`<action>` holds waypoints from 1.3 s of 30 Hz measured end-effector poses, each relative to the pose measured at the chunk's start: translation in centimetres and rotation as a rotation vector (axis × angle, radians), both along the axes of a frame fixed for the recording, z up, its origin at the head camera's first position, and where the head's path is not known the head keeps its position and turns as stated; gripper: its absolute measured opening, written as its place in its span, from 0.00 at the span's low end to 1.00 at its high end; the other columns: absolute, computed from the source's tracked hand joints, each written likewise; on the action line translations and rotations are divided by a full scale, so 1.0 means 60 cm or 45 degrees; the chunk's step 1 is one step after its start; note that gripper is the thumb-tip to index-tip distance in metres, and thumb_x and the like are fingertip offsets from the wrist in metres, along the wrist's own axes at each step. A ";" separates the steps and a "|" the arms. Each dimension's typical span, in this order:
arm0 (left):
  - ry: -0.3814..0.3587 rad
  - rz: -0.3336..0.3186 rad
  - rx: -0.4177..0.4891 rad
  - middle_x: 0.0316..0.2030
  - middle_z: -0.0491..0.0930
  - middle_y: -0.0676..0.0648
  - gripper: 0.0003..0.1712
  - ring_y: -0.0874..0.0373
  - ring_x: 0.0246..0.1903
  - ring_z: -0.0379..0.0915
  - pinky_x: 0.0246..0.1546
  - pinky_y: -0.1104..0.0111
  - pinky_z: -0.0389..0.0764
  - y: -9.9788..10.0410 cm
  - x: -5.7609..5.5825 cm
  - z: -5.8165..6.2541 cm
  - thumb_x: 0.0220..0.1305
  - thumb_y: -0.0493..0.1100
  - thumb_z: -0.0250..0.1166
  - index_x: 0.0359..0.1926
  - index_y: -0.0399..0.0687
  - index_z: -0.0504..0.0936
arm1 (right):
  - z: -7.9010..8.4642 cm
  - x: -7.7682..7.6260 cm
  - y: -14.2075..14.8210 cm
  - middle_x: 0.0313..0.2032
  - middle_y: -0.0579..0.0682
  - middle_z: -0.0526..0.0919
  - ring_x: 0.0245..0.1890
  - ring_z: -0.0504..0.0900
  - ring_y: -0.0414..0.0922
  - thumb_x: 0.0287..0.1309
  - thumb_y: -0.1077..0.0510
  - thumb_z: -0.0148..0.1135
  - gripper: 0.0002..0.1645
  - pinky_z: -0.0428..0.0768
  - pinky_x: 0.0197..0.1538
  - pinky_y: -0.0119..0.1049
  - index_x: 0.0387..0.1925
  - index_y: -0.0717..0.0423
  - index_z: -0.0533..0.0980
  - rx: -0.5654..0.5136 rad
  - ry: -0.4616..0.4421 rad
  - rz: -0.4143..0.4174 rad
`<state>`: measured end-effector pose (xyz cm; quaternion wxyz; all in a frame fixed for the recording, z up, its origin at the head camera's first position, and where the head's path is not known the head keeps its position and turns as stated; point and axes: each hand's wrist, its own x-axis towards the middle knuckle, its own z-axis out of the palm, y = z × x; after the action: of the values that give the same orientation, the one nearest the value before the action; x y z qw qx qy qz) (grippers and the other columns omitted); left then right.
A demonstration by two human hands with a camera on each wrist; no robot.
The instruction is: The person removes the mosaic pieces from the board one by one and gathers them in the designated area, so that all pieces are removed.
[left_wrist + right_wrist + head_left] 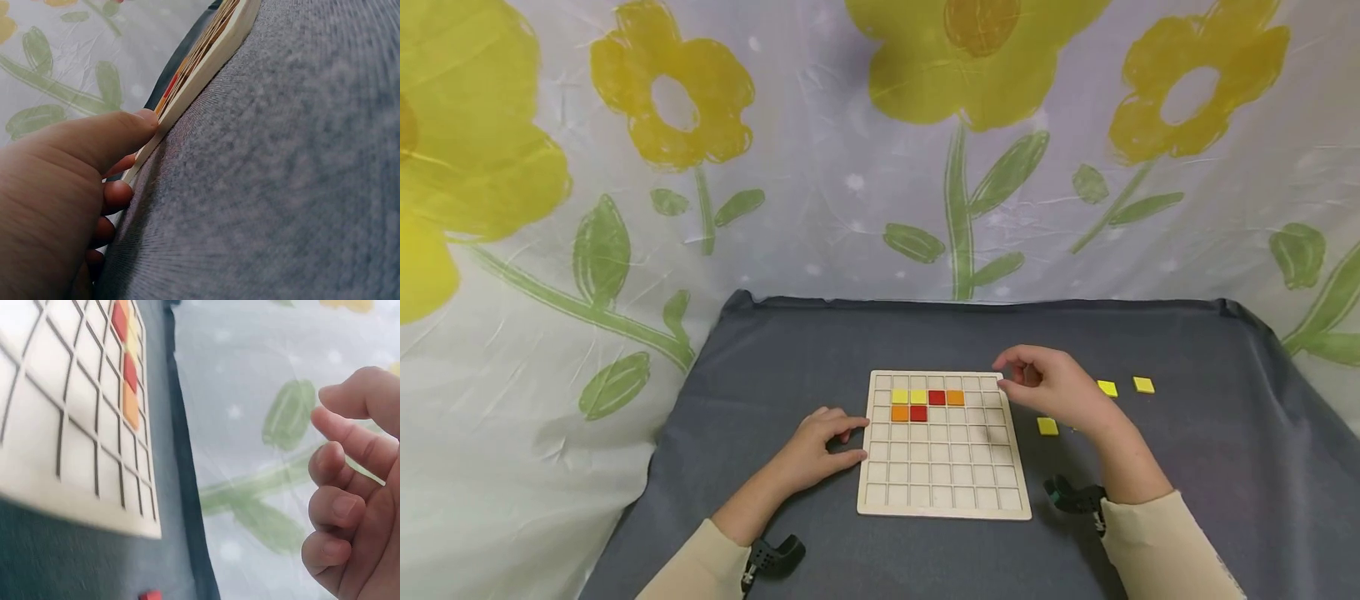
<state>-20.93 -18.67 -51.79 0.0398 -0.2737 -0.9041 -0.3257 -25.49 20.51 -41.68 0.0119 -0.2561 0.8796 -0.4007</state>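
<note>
A square wooden grid board (940, 475) lies on the dark cloth. In its upper rows sit two yellow tiles (900, 397), two red tiles (936, 397) and two orange tiles (955, 397). My left hand (820, 450) rests at the board's left edge, with thumb and index fingertip touching the rim. Over the board's upper right corner hovers my right hand (1051, 387), its fingers loosely bent and thumb and index close together. In the right wrist view, no tile shows between those fingertips (322, 415).
Loose yellow tiles (1143, 385) lie on the cloth right of the board, some partly behind the right hand. A red piece (150, 595) shows below the board in the right wrist view. Behind the table hangs a flower-printed curtain (820, 167).
</note>
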 end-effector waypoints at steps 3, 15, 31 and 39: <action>0.007 0.003 0.000 0.31 0.69 0.58 0.23 0.62 0.33 0.60 0.39 0.66 0.61 0.000 -0.001 0.002 0.62 0.49 0.76 0.56 0.50 0.86 | 0.000 -0.003 -0.019 0.32 0.47 0.75 0.24 0.69 0.45 0.65 0.62 0.68 0.11 0.71 0.29 0.37 0.48 0.50 0.82 -0.019 -0.011 0.020; 0.047 -0.020 -0.002 0.30 0.70 0.57 0.22 0.62 0.34 0.61 0.39 0.67 0.62 0.001 -0.001 -0.003 0.62 0.49 0.76 0.55 0.51 0.86 | -0.013 0.001 -0.083 0.38 0.44 0.78 0.28 0.74 0.46 0.63 0.61 0.69 0.12 0.73 0.30 0.37 0.48 0.49 0.82 -0.014 0.007 0.104; 0.080 -0.029 0.003 0.31 0.71 0.55 0.22 0.60 0.34 0.62 0.40 0.66 0.62 -0.004 -0.002 -0.002 0.62 0.49 0.76 0.56 0.50 0.86 | -0.045 -0.001 -0.160 0.33 0.42 0.77 0.22 0.72 0.43 0.61 0.61 0.70 0.13 0.75 0.30 0.36 0.48 0.58 0.83 0.073 -0.051 0.096; 0.088 -0.035 0.006 0.30 0.70 0.56 0.22 0.61 0.33 0.61 0.39 0.67 0.62 -0.003 0.000 -0.001 0.62 0.48 0.76 0.56 0.49 0.86 | -0.074 0.000 -0.179 0.30 0.43 0.77 0.27 0.73 0.42 0.57 0.61 0.70 0.12 0.73 0.36 0.40 0.44 0.56 0.84 0.163 -0.147 -0.048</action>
<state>-20.92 -18.87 -51.85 0.0671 -0.2972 -0.8975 -0.3189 -25.50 9.79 -46.10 0.0715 -0.2145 0.9060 -0.3579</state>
